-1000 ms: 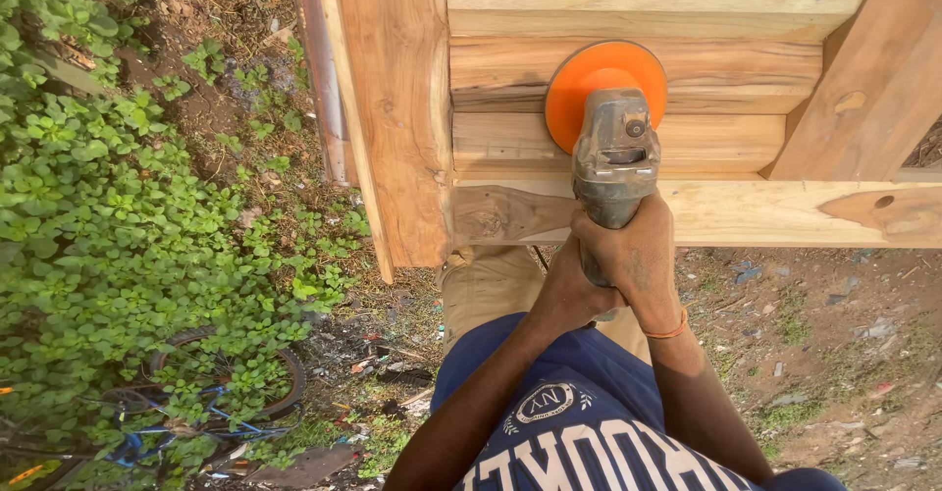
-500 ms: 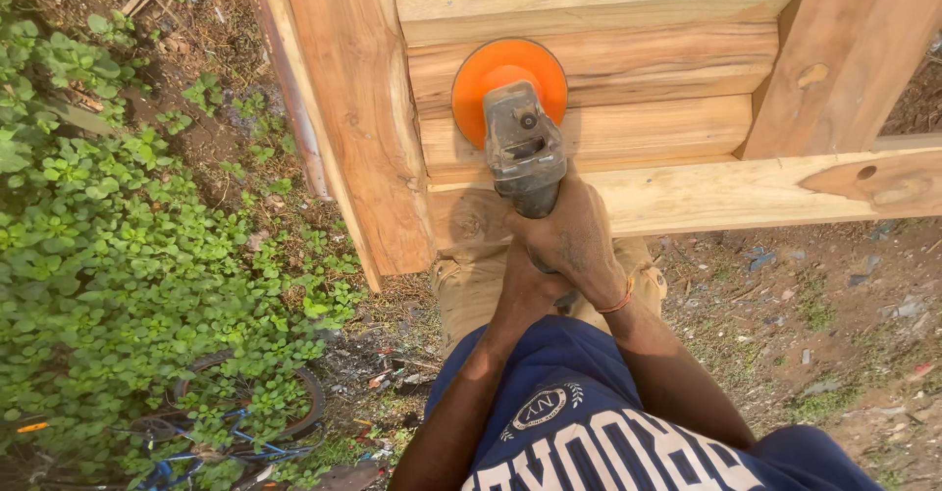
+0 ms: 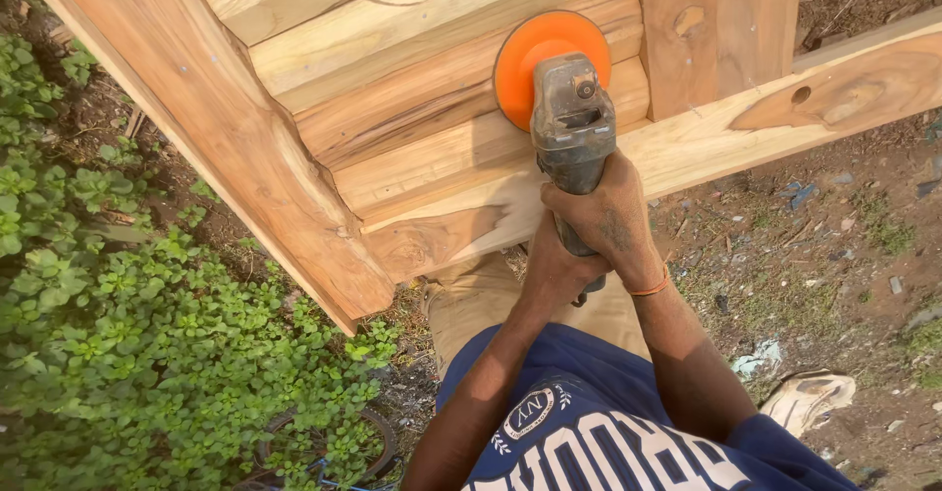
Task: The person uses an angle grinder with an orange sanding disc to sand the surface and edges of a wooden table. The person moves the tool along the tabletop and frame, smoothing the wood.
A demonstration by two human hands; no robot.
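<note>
From your head camera, your right hand (image 3: 606, 218) clenches the grey grinder (image 3: 572, 133) just behind its head, and your left hand (image 3: 555, 273) grasps its rear handle below. The tool's orange disc (image 3: 535, 54) lies flat against a horizontal plank of the wooden frame (image 3: 294, 172). Green plants (image 3: 128, 354) spread to the left.

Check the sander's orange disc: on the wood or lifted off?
On the wood. The orange disc lies flat against a plank of the wooden frame, no gap visible. Both hands, right hand and left hand, grip the sander.
</note>
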